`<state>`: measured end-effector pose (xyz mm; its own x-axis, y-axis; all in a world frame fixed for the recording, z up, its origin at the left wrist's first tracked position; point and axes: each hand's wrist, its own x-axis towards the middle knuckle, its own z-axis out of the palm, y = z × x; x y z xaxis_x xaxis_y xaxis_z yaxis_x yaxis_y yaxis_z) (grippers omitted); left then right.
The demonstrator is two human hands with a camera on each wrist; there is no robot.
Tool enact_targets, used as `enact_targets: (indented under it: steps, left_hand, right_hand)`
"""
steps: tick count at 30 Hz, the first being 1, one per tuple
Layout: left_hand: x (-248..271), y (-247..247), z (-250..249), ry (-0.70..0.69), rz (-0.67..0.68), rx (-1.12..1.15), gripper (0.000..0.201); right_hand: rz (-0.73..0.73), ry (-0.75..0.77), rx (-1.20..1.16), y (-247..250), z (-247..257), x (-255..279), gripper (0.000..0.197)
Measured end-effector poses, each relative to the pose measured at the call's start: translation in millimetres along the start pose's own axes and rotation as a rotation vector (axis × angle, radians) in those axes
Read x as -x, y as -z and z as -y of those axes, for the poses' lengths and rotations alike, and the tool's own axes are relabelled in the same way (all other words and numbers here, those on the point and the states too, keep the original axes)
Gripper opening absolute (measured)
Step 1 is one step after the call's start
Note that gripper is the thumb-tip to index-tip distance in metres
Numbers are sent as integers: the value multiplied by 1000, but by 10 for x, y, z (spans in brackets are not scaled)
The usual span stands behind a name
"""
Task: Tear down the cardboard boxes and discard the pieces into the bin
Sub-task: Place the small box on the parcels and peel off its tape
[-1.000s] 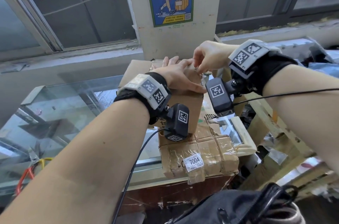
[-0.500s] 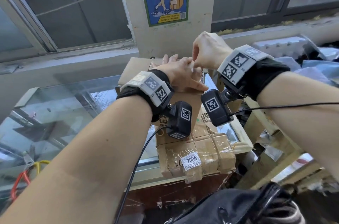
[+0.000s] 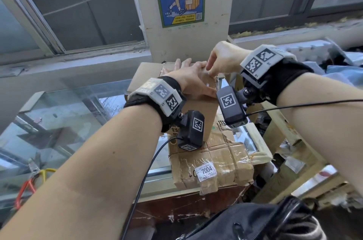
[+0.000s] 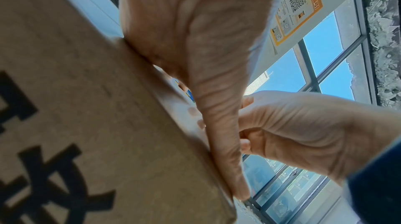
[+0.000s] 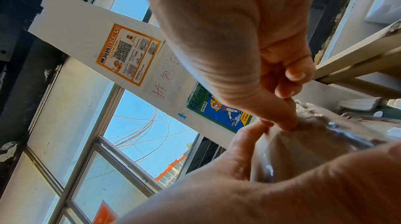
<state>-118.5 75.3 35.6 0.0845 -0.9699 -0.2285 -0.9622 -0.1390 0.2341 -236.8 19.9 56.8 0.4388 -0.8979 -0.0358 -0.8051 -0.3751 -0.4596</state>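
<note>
A brown cardboard box with black print stands on a flatter, heavily taped box that carries a 7004 label. My left hand lies flat on the upper box's top, fingers straight, thumb along the near edge. My right hand hovers over the top right corner. In the right wrist view its thumb and forefinger pinch glossy clear tape on the box top. The left wrist view shows the box side, my left thumb on its edge and the right hand beside it.
Both boxes sit on a glass counter below a window sill. Red- and yellow-handled pliers lie at the counter's left. A wooden frame and clutter stand at the right, a black bag near me. No bin is in view.
The right hand has shifted slightly left over the box corner, its fingertips still at the tape. The left hand stays pressed flat on the top.
</note>
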Motion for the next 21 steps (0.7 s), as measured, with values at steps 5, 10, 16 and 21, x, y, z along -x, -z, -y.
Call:
enact_targets:
  steps: [5, 10, 16, 21]
  left_hand:
    - [45, -8, 51, -12, 4, -19, 108]
    - [43, 14, 115, -21, 37, -21, 114]
    - [31, -20, 72, 5, 5, 17, 117]
    - [-11, 12, 94, 10, 22, 3, 120]
  right_hand:
    - [62, 77, -4, 14, 37, 64, 12]
    - [57, 108, 1, 22, 52, 99, 13]
    - [-119, 124, 75, -12, 63, 121, 12]
    - [-141, 125, 53, 28, 141, 124, 11]
